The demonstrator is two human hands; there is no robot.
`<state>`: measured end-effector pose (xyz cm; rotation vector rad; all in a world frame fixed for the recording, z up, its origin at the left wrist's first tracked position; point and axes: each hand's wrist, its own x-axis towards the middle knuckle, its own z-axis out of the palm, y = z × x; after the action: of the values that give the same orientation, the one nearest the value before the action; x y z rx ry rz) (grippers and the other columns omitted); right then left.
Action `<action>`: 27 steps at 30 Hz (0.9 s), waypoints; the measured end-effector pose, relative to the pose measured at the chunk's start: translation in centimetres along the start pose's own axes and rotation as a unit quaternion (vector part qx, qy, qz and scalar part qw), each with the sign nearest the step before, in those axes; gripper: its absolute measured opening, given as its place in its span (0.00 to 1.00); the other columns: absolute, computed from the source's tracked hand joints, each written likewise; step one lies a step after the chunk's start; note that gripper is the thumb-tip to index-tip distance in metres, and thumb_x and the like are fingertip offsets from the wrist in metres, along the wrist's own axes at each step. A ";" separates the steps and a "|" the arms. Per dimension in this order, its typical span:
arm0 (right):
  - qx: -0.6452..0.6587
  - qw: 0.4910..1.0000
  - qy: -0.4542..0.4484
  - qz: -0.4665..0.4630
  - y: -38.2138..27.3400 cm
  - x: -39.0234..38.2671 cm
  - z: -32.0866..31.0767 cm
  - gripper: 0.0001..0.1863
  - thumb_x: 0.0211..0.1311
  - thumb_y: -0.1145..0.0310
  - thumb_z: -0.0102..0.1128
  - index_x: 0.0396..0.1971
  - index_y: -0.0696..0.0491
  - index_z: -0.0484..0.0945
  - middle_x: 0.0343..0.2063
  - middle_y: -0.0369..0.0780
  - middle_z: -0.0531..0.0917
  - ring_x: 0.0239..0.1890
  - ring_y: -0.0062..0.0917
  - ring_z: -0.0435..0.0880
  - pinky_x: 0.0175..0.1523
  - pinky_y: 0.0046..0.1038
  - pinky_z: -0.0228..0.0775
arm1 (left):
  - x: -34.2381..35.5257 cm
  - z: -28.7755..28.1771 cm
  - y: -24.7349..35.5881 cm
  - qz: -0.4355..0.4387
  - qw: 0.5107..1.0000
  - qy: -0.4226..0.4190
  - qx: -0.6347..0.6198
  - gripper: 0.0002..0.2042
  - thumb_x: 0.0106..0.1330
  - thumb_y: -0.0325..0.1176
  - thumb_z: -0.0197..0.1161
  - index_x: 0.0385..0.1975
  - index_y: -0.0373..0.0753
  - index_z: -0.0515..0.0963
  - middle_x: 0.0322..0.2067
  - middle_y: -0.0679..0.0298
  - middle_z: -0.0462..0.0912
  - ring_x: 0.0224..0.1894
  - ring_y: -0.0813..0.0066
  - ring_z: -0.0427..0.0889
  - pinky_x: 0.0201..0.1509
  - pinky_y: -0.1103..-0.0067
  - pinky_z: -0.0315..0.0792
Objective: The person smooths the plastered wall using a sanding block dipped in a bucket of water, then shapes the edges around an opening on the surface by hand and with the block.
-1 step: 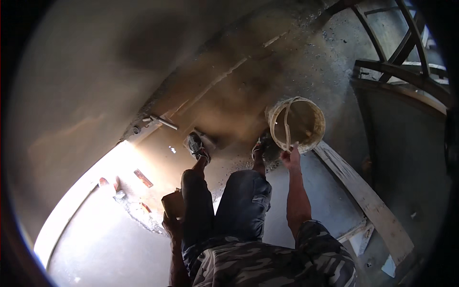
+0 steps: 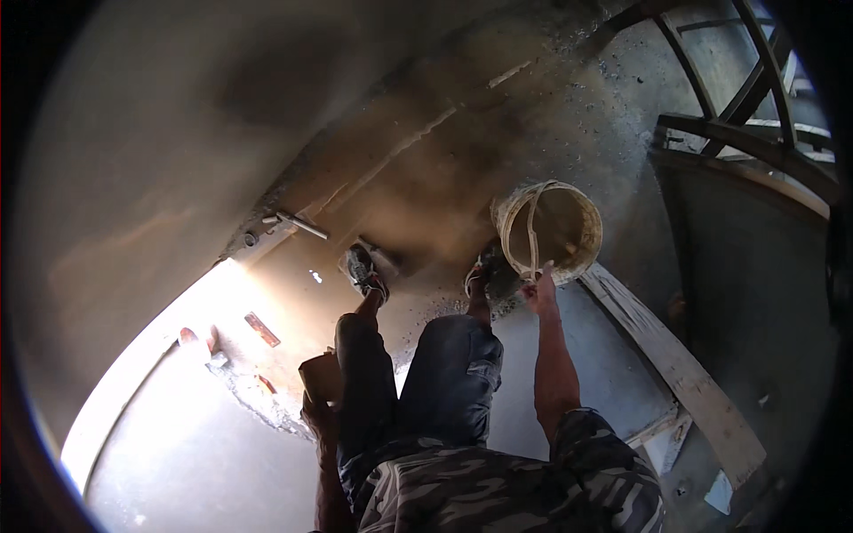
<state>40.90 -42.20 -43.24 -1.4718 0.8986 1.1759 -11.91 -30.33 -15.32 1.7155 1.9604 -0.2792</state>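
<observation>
My right hand (image 2: 540, 290) is closed at the near edge of a pale, crusted bucket (image 2: 589, 244), where its light strip-like handle (image 2: 533, 233) meets the rim. The bucket's mouth faces me and its inside looks brown and stained; how much it holds I cannot tell. Beside my left thigh, my left hand (image 2: 320, 414) is closed on a tan, box-like object (image 2: 322, 378) whose exact kind does not show. Some of its fingers are hidden behind that object and in shadow.
A long wooden plank (image 2: 680, 369) slants down right of the bucket. Dark wooden framework (image 2: 737, 129) stands at the far right. A short bar (image 2: 302, 225) and a reddish-brown flat piece (image 2: 262, 330) lie on the left. My shoes (image 2: 364, 269) stand on the dusty floor.
</observation>
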 end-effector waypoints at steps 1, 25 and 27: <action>-0.230 0.971 0.044 -0.044 -1.5 -3.3 3.2 0.33 0.71 0.38 0.40 0.36 0.57 0.77 0.19 0.41 0.78 0.36 0.31 0.80 0.45 0.40 0.71 | 0.1 0.8 -1.3 -0.081 0.989 0.010 -0.126 0.17 0.73 0.42 0.53 0.46 0.32 0.75 0.35 0.46 0.82 0.37 0.49 0.83 0.37 0.61 0.75; -0.565 0.710 -0.030 -0.419 -20.0 -0.9 -7.4 0.16 0.57 0.51 0.69 0.35 0.47 0.78 0.20 0.30 0.69 0.18 0.18 0.65 0.21 0.27 0.57 | 5.9 7.7 4.6 0.040 0.972 -0.037 -0.228 0.14 0.65 0.30 0.56 0.48 0.35 0.70 0.41 0.44 0.80 0.45 0.42 0.80 0.44 0.58 0.74; -0.492 0.856 0.043 -0.153 -10.5 -0.9 -2.2 0.16 0.57 0.52 0.69 0.35 0.47 0.77 0.20 0.32 0.71 0.18 0.19 0.67 0.22 0.28 0.59 | 4.7 6.9 1.1 0.065 0.988 -0.035 -0.136 0.15 0.64 0.29 0.56 0.50 0.35 0.69 0.40 0.45 0.79 0.43 0.43 0.80 0.43 0.58 0.74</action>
<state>51.04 -42.12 -39.72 -2.3811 0.0212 1.3949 -9.49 -29.37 -23.33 1.6213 1.7373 -0.0226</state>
